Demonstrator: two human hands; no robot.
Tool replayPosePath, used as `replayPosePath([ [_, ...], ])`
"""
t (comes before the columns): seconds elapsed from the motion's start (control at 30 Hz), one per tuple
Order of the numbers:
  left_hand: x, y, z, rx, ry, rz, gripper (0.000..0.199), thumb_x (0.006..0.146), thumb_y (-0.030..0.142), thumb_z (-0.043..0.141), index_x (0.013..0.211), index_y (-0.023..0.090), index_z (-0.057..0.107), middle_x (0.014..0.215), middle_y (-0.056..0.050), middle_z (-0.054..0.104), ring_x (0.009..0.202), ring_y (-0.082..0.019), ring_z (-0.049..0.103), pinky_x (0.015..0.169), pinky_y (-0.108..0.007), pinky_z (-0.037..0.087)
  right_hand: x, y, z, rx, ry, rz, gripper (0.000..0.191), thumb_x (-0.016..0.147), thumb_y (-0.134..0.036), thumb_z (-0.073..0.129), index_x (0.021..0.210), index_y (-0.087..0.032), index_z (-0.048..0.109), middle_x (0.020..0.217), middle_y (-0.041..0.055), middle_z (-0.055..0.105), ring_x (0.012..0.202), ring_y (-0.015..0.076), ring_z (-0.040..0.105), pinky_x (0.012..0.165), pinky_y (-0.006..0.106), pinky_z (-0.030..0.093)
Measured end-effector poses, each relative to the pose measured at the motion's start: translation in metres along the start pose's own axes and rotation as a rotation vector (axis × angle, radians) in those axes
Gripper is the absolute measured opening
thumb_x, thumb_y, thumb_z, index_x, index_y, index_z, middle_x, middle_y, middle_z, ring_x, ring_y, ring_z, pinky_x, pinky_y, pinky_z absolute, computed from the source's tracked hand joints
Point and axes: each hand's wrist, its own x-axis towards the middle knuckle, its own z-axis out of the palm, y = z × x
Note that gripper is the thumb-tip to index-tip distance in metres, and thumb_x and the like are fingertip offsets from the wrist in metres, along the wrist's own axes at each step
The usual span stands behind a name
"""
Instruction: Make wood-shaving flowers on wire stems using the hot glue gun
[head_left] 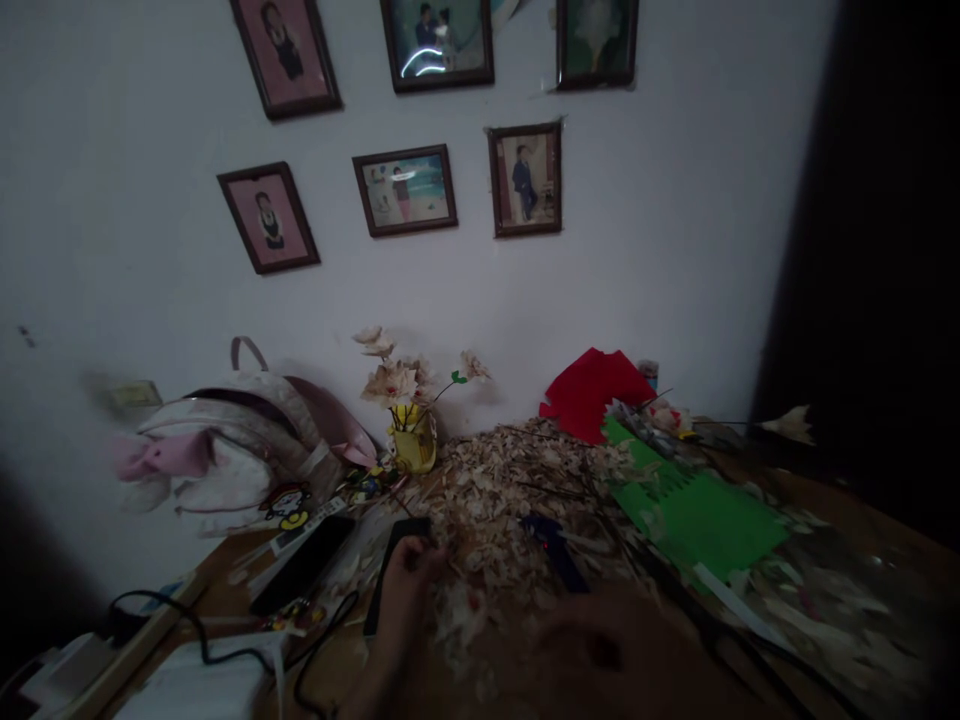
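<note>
My left hand (411, 578) is low in the middle, over the edge of a dark phone-like slab (391, 560). Its fingers are curled together, and what they pinch, if anything, is too small to make out. My right hand (600, 640) is a dark blur at the bottom, its fingers smeared. Just beyond it lies a blue glue gun (556, 552) with a small red light. Pale petal-like pieces (510, 480) cover the table between and behind the hands. Near my left hand sits a pale flower (469, 605) with a reddish centre.
A yellow vase (415, 445) of pale flowers stands by the wall. Green sheet (697, 520) and red sheet (592, 390) lie right. At left are a pink-and-white backpack (240, 440), a black phone (304, 565), a white box (202, 680) and black cables (300, 665).
</note>
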Motion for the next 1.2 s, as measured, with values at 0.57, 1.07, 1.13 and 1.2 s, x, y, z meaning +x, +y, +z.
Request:
replayPosePath([
  [0.57,-0.015,-0.004,0.006,-0.337,-0.064,-0.344,0.024,0.051,0.012,0.079,0.066,0.016,0.06,0.065,0.005,0.058,0.057,-0.006,0.056,0.057,-0.014,0.047,0.048,0.108,0.012,-0.318,0.106,0.162,0.027,0.059,-0.01,0.049,0.074,-0.019,0.069,0.079,0.0019,0.071,0.078,0.0155,0.064,0.069,0.02,0.044],
  [1.07,-0.016,-0.003,0.009,-0.356,-0.111,-0.345,0.028,0.05,0.017,0.081,0.071,0.016,0.062,0.061,0.005,0.06,0.055,-0.006,0.057,0.052,-0.014,0.045,0.05,0.098,-0.016,-0.604,0.318,0.189,0.029,0.074,-0.039,0.049,0.067,-0.017,0.066,0.074,0.0074,0.069,0.074,0.0215,0.061,0.063,0.028,0.04],
  [1.13,-0.016,-0.005,0.009,-0.355,-0.128,-0.349,0.028,0.05,0.019,0.081,0.072,0.015,0.064,0.063,0.004,0.062,0.057,-0.007,0.058,0.054,-0.014,0.046,0.057,0.103,-0.019,-0.644,0.416,0.218,0.032,0.073,-0.046,0.051,0.073,-0.016,0.064,0.077,0.0089,0.068,0.075,0.023,0.061,0.065,0.03,0.041],
  [1.2,-0.015,-0.008,0.009,-0.357,-0.139,-0.357,0.03,0.048,0.02,0.082,0.072,0.015,0.065,0.064,0.003,0.064,0.059,-0.008,0.06,0.056,-0.015,0.047,0.064,0.103,-0.018,-0.633,0.469,0.218,0.038,0.07,-0.048,0.056,0.089,-0.015,0.062,0.087,0.0104,0.067,0.08,0.0244,0.061,0.068,0.031,0.042],
])
